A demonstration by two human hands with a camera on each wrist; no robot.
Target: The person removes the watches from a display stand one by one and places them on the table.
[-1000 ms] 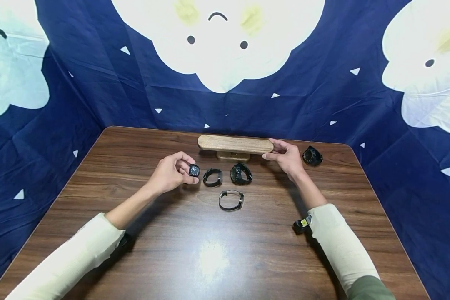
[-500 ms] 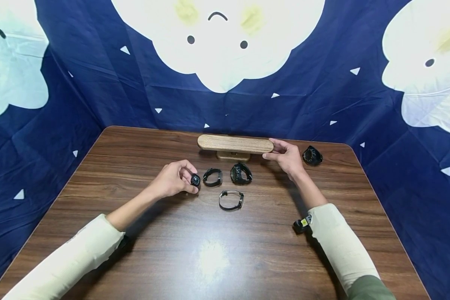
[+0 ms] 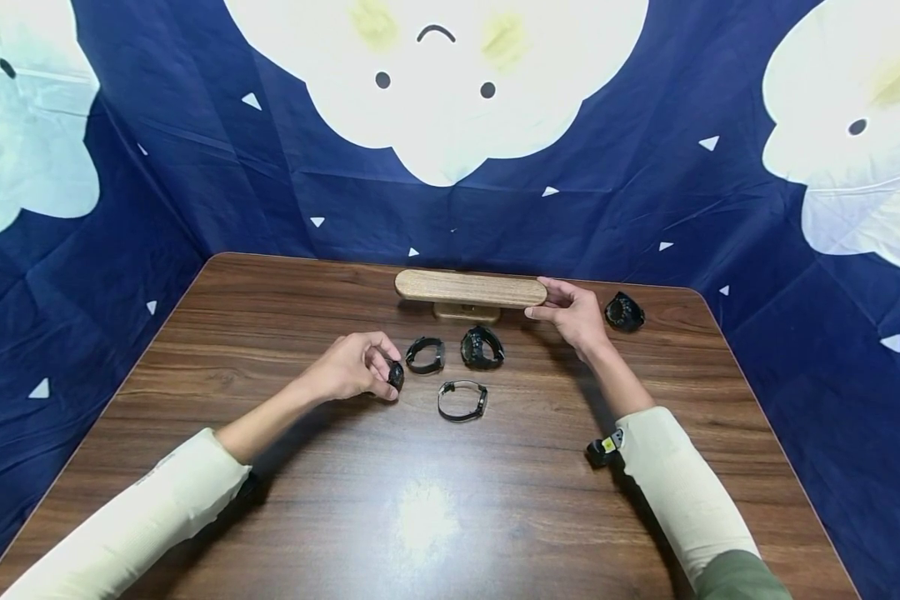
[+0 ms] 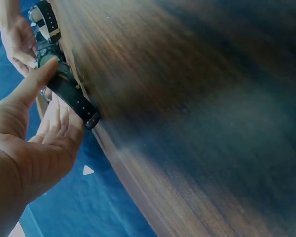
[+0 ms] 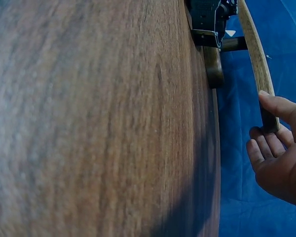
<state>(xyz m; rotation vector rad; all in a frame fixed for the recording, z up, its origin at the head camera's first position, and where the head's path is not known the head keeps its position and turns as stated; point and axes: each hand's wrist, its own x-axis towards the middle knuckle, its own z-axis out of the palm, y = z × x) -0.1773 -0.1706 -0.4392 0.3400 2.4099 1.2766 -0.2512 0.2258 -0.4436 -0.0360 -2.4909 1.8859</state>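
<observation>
My left hand (image 3: 356,368) pinches a black wristwatch (image 3: 396,377) between thumb and fingers, left of the other watches. Its dark strap (image 4: 71,95) with a row of holes hangs down in the left wrist view, and the thumb covers part of the watch. My right hand (image 3: 574,318) holds the right end of a wooden watch stand (image 3: 465,289), a rounded bar on a short post and base. In the right wrist view, the thumb lies on one face of the bar (image 5: 256,57) with the fingers curled under its end.
Between the hands stand a black watch (image 3: 440,357) and a chunky black watch (image 3: 474,350); a thin-strapped watch (image 3: 482,403) is nearer. Another black watch (image 3: 625,312) lies at the back right of the wooden table (image 3: 525,500). Blue cloth (image 3: 300,192) hangs behind.
My left hand has come nearer the front of the table with the watch, whose dial has turned away to the right. The right hand and the stand have not moved.
</observation>
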